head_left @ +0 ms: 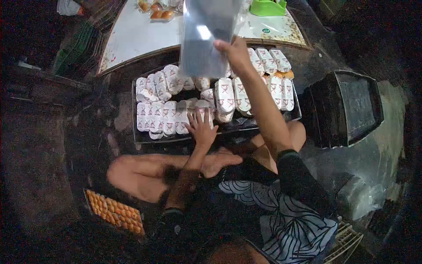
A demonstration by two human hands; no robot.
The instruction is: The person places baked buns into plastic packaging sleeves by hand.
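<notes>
A tray [176, 141] in front of my crossed legs holds rows of bread rolls in white paper wrappers with red print [169, 118]. My left hand [203, 131] rests with fingers spread on the wrapped rolls at the near middle of the tray. Raised over the far side, my right hand [236, 56] grips a flat sheaf of clear plastic bags [204, 42], thumb on top. The plastic hides part of the back row of rolls and of the table edge.
Beyond the tray stands a low white table [140, 37] with packed buns [161, 14] and a green plastic holder [268, 7]. Stacked black trays [347, 110] are at the right. On the floor at left lies a tray of small golden buns [115, 211]; clear plastic [362, 198] lies at lower right.
</notes>
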